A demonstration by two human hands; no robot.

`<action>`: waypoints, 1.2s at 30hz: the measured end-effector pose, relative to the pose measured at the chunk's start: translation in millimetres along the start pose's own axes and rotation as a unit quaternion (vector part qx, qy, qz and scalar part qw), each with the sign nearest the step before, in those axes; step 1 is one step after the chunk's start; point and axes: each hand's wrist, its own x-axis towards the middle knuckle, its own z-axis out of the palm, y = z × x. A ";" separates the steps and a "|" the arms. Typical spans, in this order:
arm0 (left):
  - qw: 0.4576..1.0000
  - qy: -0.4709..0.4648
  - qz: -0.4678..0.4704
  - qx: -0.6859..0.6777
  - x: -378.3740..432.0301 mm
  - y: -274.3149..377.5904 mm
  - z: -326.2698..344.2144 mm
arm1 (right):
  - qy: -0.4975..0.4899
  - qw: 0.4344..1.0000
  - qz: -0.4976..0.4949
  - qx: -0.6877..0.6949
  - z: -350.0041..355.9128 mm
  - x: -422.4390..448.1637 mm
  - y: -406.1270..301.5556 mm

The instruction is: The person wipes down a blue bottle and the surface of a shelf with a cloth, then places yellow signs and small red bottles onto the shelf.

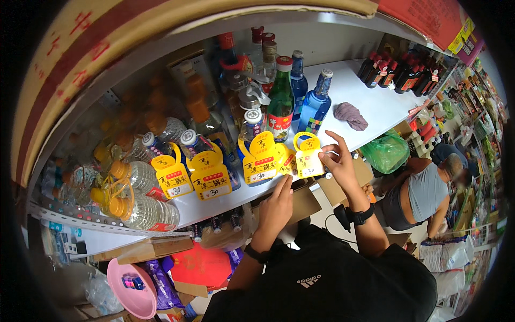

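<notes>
My right hand (340, 163) pinches the right edge of a yellow-and-white bottle-neck price tag (309, 163) between thumb and fingers. Just left of it, a second, tilted yellow tag (286, 157) is partly covered. The fingertips of my left hand (278, 203) reach the lower edge of these two tags; whether they grip is unclear. More such tags hang on blue-bodied bottles along the shelf front, one tag (259, 159) beside my left hand and another (211, 175) farther left. Behind the tags stand a green glass bottle (281, 102) and a clear blue bottle (316, 104).
Large clear plastic bottles (151, 213) crowd the left of the white shelf (350, 90). A crumpled mauve cloth (351, 116) and dark bottles (402, 74) are to the right. Below lie cardboard boxes and a pink basin (132, 296). Another person (426, 195) bends in the aisle.
</notes>
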 end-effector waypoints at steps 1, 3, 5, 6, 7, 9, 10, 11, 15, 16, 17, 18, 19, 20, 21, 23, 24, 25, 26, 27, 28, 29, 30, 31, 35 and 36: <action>1.000 0.000 0.001 -0.003 1.9 1.1 0.4 | 0.002 1.000 -0.009 -0.001 -3.9 -1.5 -7.3; 1.000 0.010 -0.007 0.013 5.0 4.0 -3.2 | -0.009 1.000 -0.002 0.013 -11.7 -3.8 -26.9; 0.999 0.013 -0.017 0.029 5.4 5.7 4.6 | -0.031 0.997 -0.042 0.048 -22.1 -1.7 -38.9; 0.998 0.033 -0.024 0.044 6.9 8.0 7.1 | -0.042 0.994 -0.069 0.066 -27.1 0.6 -45.9; 0.996 0.053 -0.031 0.059 9.6 11.9 9.0 | -0.047 0.994 -0.072 0.070 -31.6 4.6 -52.6; 0.996 0.055 -0.061 0.046 13.9 24.5 6.1 | -0.066 0.987 -0.128 0.069 -41.5 14.2 -65.1; 0.994 0.101 -0.035 0.012 17.7 30.4 3.4 | -0.071 0.988 -0.128 0.056 -49.4 19.4 -70.7; 0.989 0.147 -0.009 -0.022 21.7 39.7 0.5 | -0.076 0.986 -0.133 0.059 -57.4 25.8 -74.5; 0.979 0.173 -0.056 -0.090 43.5 96.7 -14.1 | -0.134 0.975 -0.172 -0.033 -78.2 46.7 -82.9; 0.978 0.196 -0.001 -0.072 54.9 104.9 -10.4 | -0.155 0.963 -0.211 -0.066 -84.4 51.8 -83.3; 0.978 0.201 -0.009 -0.064 66.1 113.9 -6.2 | -0.175 0.947 -0.251 -0.097 -90.1 56.8 -82.3; 0.976 0.205 -0.001 -0.070 77.8 123.2 -1.6 | -0.179 0.936 -0.280 -0.116 -94.7 62.7 -80.5; 0.974 0.212 0.011 -0.075 88.3 133.4 1.2 | -0.189 0.934 -0.284 -0.108 -99.3 67.3 -82.4; 0.974 0.212 -0.012 -0.083 95.8 142.0 5.0 | -0.201 0.930 -0.289 -0.108 -102.9 71.5 -83.9; 0.973 0.219 -0.017 -0.076 102.5 147.7 11.6 | -0.211 0.926 -0.293 -0.109 -106.3 76.4 -85.0; 0.962 0.244 -0.087 -0.086 114.7 152.1 24.7 | -0.220 0.919 -0.311 -0.101 -108.6 88.2 -83.0; 0.961 0.263 -0.082 -0.033 120.5 151.9 28.1 | -0.221 0.919 -0.316 -0.085 -109.0 93.7 -83.8; 0.959 0.268 -0.088 -0.027 127.0 154.6 27.5 | -0.220 0.918 -0.322 -0.070 -108.4 99.0 -84.2; 0.952 0.297 -0.076 0.002 133.5 156.4 26.1 | -0.219 0.915 -0.330 -0.070 -106.9 103.8 -83.5; 0.943 0.325 -0.062 0.029 140.8 156.2 25.9 | -0.224 0.913 -0.333 -0.068 -105.6 109.2 -83.6; 0.942 0.327 -0.073 -0.014 146.4 154.2 26.6 | -0.217 0.911 -0.345 -0.065 -103.9 113.9 -84.2; 0.941 0.330 -0.073 -0.012 151.4 150.8 26.8 | -0.210 0.908 -0.358 -0.063 -102.4 117.3 -85.3; 0.943 0.328 -0.050 -0.005 156.2 146.4 25.3 | -0.212 0.906 -0.361 -0.060 -100.1 119.3 -87.8; 0.945 0.326 -0.025 0.001 159.5 143.3 23.6 | -0.216 0.915 -0.337 -0.041 -97.9 120.7 -90.7; 0.949 0.315 -0.013 0.001 174.5 139.5 17.1 | -0.215 0.920 -0.327 -0.033 -92.2 133.8 -93.8; 0.945 0.327 -0.019 0.024 178.8 142.6 14.7 | -0.212 0.919 -0.329 -0.033 -90.1 137.7 -92.7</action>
